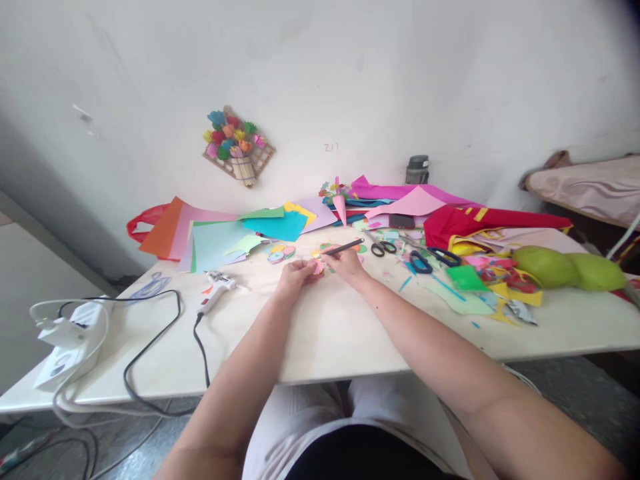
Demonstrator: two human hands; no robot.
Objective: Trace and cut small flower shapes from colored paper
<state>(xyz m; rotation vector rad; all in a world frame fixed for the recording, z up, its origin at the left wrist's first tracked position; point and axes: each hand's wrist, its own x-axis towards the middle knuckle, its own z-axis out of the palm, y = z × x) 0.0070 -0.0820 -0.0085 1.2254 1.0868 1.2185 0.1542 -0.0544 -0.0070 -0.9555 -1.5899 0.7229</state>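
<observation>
My right hand (pixel 347 264) grips a dark pen (pixel 345 247), slanted with its tip end toward the left. Pinched in my left hand (pixel 297 273) is a small pink paper piece (pixel 319 267), just below the pen's tip end. Its exact shape is too small to make out. Small coloured paper cutouts (pixel 281 253) lie beyond my left hand. To the right of my right hand are dark-handled scissors (pixel 383 248) and blue-handled scissors (pixel 421 262).
A glue gun (pixel 216 293) rests left of my arms, its cord running off the table edge. A power strip (pixel 75 340) stands far left. Coloured paper sheets (pixel 215 240) line the back. Paper scraps (pixel 460 297) and green fruits (pixel 567 268) lie at right.
</observation>
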